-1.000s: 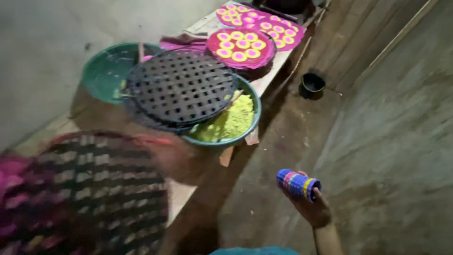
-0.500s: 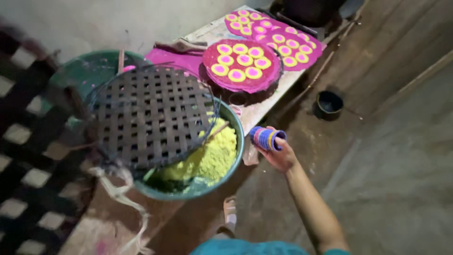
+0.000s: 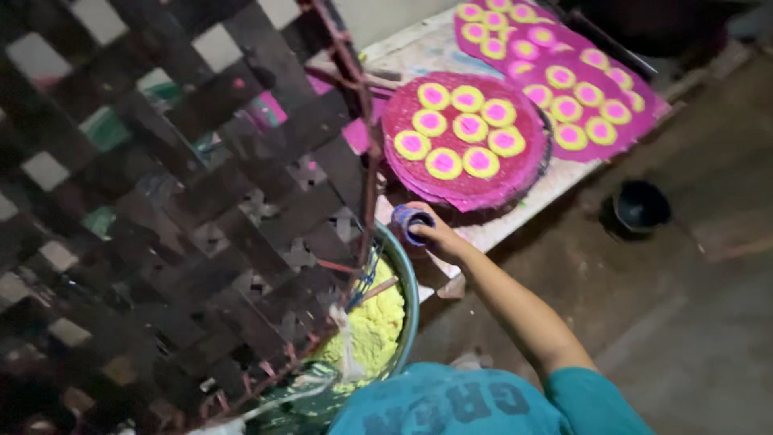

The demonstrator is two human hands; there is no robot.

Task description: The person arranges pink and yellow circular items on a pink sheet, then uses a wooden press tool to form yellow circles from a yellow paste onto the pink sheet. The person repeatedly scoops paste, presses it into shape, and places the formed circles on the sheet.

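**Head view: right hand gripped a small blue cup at the rim of the basin**

Head camera looked down past a dark woven tray that filled the left side of the frame, held close to the lens. The right hand was closed around a small blue cup, which lay on its side with the open mouth facing the basin. The cup sat just beside the rim of a green basin that held yellow powder. The left hand was not in view.

Beyond the cup, on the pale worktop, lay a round pink disc dotted with yellow rings with pink centres. Two more such discs lay farther along. A small black bowl stood on the floor, well apart from the worktop. A teal sleeve covered the upper arm.
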